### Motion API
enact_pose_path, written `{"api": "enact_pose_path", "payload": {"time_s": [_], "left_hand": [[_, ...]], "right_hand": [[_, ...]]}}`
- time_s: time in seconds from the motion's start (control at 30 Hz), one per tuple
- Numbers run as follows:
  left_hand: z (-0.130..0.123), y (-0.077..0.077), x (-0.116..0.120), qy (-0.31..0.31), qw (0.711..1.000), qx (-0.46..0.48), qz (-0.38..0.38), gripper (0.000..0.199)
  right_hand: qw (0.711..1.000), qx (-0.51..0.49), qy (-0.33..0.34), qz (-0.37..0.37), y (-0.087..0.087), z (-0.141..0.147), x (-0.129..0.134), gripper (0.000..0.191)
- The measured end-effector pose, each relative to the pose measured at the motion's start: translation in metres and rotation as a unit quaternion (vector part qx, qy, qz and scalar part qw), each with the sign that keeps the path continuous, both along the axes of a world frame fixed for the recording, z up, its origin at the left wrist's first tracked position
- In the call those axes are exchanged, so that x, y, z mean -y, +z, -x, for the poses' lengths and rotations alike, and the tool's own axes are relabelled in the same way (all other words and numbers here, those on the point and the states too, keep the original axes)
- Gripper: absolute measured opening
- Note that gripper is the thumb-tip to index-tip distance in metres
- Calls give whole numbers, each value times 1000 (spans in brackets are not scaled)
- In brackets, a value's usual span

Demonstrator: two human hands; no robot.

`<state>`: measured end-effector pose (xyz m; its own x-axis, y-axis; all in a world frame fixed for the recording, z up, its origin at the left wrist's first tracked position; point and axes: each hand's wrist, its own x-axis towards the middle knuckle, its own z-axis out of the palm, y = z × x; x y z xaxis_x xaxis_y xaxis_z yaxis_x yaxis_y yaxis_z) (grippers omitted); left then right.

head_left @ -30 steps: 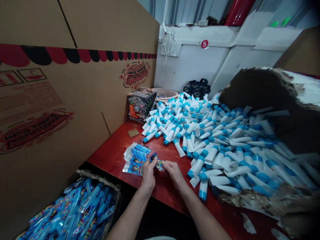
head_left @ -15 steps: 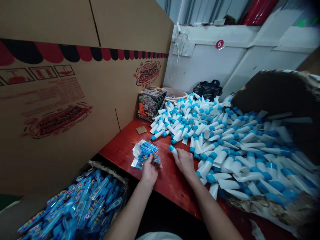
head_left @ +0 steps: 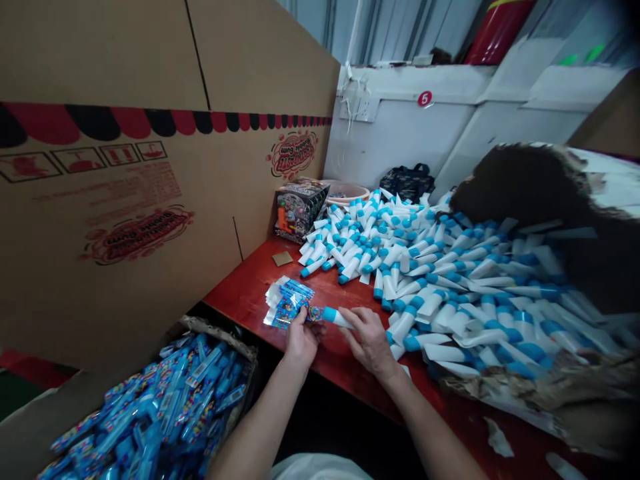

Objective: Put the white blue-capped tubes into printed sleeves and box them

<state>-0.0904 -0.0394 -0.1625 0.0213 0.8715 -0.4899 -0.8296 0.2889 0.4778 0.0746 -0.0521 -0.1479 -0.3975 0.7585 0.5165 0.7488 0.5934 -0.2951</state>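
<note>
My left hand (head_left: 302, 339) pinches a blue printed plastic wrapper (head_left: 316, 313) at the table's front edge. Beneath and beside it lies a fanned stack of similar blue wrappers (head_left: 290, 300) with silvery ends. Between the thumb and fingers of my right hand (head_left: 371, 339) is a white squeeze tube (head_left: 338, 317) with a blue cap. Its cap points left and meets the open end of the wrapper; whether it is inside I cannot tell. A large heap of the same tubes (head_left: 415, 253) spreads just beyond and to the right of my right hand.
Below the table at left, a carton (head_left: 247, 353) holds many filled blue packs. A tall cardboard box (head_left: 125, 200) walls the left side. At the back stand a printed toy box (head_left: 300, 210), a pink tub (head_left: 350, 193) and a dark bag (head_left: 407, 181). Torn brown paper (head_left: 540, 393) lies at right.
My right hand has brought the tube leftward from beside the heap to the wrapper in my left hand. My left hand has barely moved. The camera view has shifted slightly.
</note>
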Motion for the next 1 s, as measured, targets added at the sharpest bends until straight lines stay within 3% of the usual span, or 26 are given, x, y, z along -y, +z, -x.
{"api": "enact_pose_path", "payload": {"time_s": [0.13,0.4,0.63,0.83,1.0], "left_hand": [[-3,2,5,11,1000,-12,-22,28],[-13,12,14,-9,997,-45,-62,25],[-21,25,23,11,992,16,-125,21],[-37,27,34,92,985,9,-148,17],[-24,34,34,53,988,14,-147,25]], "right_hand": [[1000,13,4,-20,6,-1,8,35],[994,61,-72,-49,20,3,24,34],[998,-37,-55,-5,14,11,28,35],[992,-108,-61,-9,12,40,31,34],[975,-218,-31,23,19,52,32,43]]}}
